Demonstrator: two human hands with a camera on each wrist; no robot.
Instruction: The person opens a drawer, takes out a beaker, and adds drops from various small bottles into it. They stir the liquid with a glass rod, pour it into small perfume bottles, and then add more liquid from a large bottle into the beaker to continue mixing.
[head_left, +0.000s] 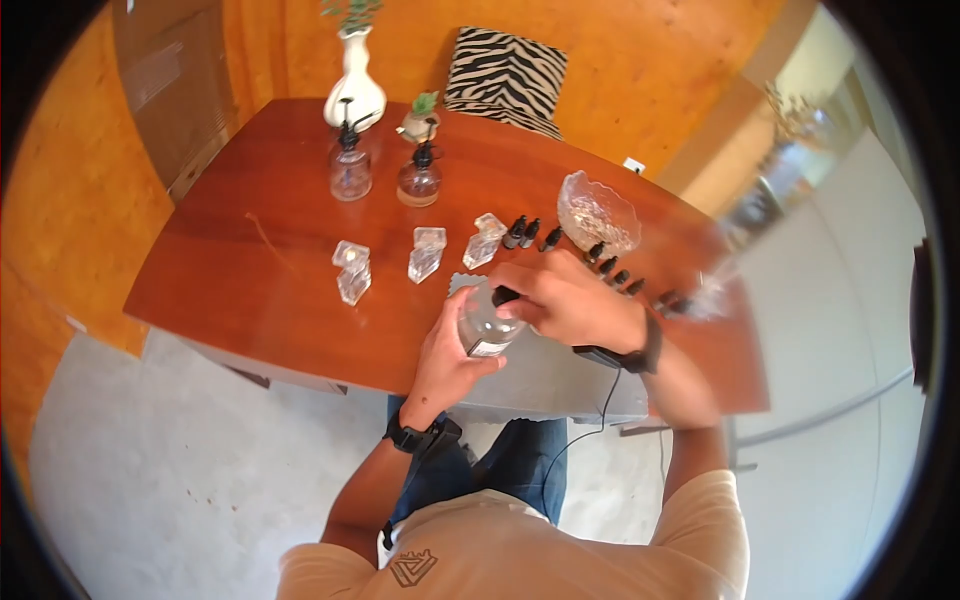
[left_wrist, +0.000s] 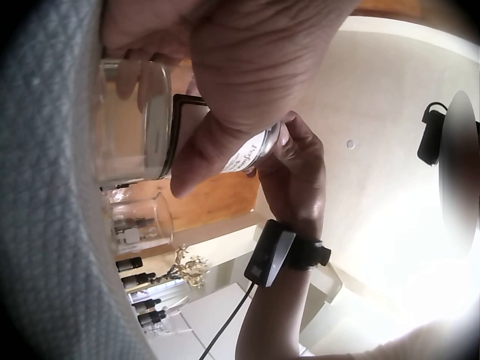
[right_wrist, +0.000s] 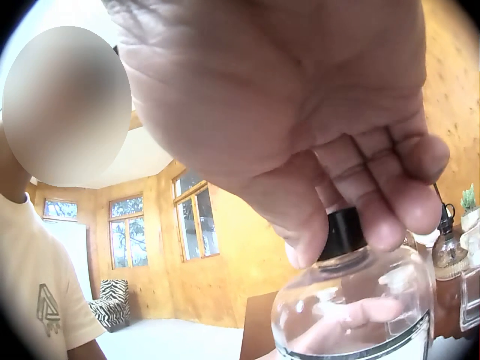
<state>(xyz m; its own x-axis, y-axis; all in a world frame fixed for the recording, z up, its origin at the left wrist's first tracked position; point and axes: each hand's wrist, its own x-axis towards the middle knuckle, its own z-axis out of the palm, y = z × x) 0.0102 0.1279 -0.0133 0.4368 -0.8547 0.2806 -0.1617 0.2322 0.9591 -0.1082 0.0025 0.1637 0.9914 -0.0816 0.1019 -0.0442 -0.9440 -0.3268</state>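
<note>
My left hand (head_left: 440, 365) grips a clear glass bottle (head_left: 479, 328) round its side, over the grey mat (head_left: 560, 380) at the table's near edge. A white label (left_wrist: 241, 154) with dark print shows past the left thumb. At the bottle's top, my right hand (head_left: 575, 305) pinches the black cap (right_wrist: 345, 234) between thumb and fingers. The cap sits on the neck of the bottle, whose rounded shoulder (right_wrist: 315, 296) shows below it in the right wrist view. Seen through the glass are fingers of the left hand.
Several small black-capped bottles (head_left: 608, 265) stand in a row to the right, near a textured glass bowl (head_left: 598, 215). Clear angular glass pieces (head_left: 428, 255) lie left of them. Two pump bottles (head_left: 350, 175), a white vase (head_left: 355, 90) and a small potted plant (head_left: 420, 120) stand farther back.
</note>
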